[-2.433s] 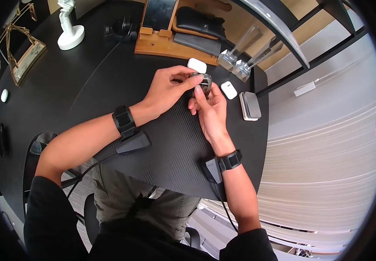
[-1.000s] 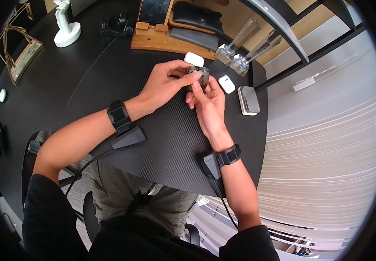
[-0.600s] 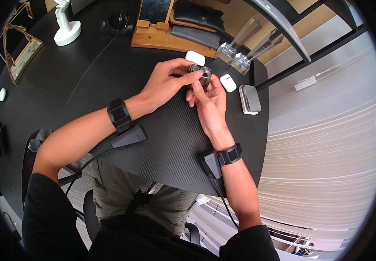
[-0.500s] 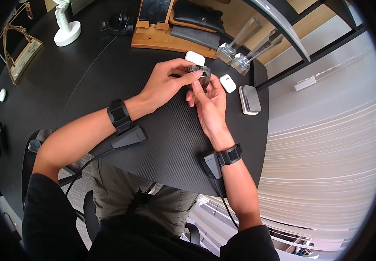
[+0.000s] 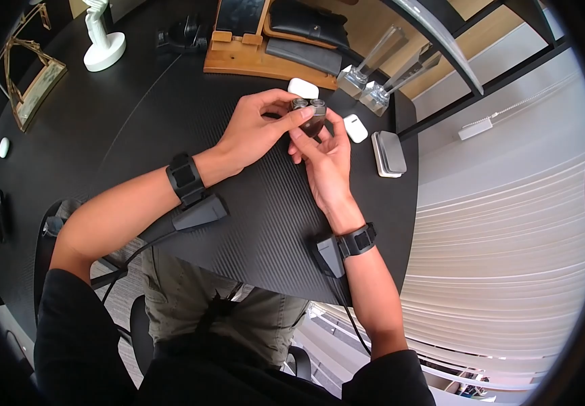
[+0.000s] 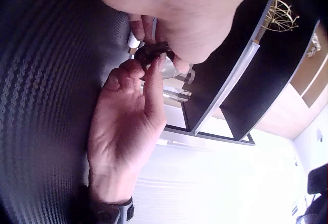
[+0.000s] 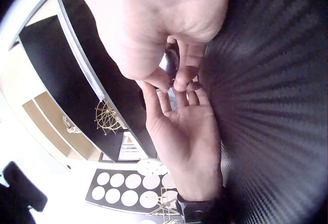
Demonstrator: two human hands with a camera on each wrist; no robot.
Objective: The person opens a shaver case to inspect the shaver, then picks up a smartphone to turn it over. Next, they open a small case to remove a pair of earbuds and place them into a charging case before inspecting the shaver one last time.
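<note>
Both hands hold a small dark electric shaver (image 5: 315, 126) with two round metallic heads, above the far part of the desk. My left hand (image 5: 252, 132) pinches its head end between thumb and fingers. From the near right side, my right hand (image 5: 329, 172) grips the lower body, its thumb along the shaver's lower left. In the left wrist view the right hand (image 6: 125, 121) faces the camera and the shaver is mostly covered by fingers. The right wrist view shows a glossy part of the shaver (image 7: 173, 62) between the fingers.
A white earbud case (image 5: 303, 88) lies just beyond the hands, another white case (image 5: 355, 128) to their right. Further right sits a grey-topped box (image 5: 390, 155). Behind are a wooden stand (image 5: 258, 65) and crystal trophies (image 5: 375, 99). A white figurine (image 5: 105, 53) stands far left.
The shaver has turned so that more of its dark body shows. My right thumb has shifted down and left along it, while the left hand keeps its pinch with little movement.
</note>
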